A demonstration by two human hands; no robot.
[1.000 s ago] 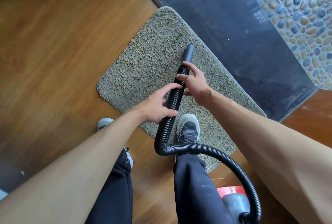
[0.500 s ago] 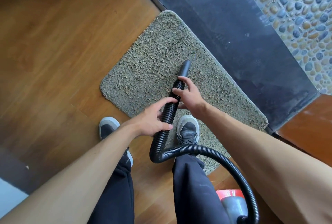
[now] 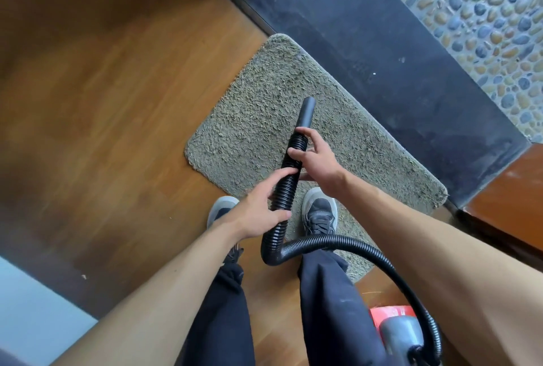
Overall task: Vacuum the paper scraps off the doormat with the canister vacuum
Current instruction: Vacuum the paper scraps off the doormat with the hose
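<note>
A shaggy grey-green doormat (image 3: 258,119) lies on the wooden floor beside a dark threshold. Both hands grip the black ribbed vacuum hose (image 3: 286,186). My right hand (image 3: 316,157) holds it near the smooth black nozzle (image 3: 305,111), which hangs over the mat's middle. My left hand (image 3: 258,208) holds the hose lower down. The hose loops back past my right leg to the grey and red canister vacuum (image 3: 401,332) at the bottom right. No paper scraps show on the mat.
My two grey shoes stand at the mat's near edge, the right shoe (image 3: 320,210) on the mat. A dark stone threshold (image 3: 396,66) and pebble paving (image 3: 476,13) lie beyond. A small white scrap (image 3: 83,276) lies on the floor at the left.
The view has shifted, so the mat sits lower in the frame. My hands and the hose keep the same grip; the nozzle stays over the mat's middle.
</note>
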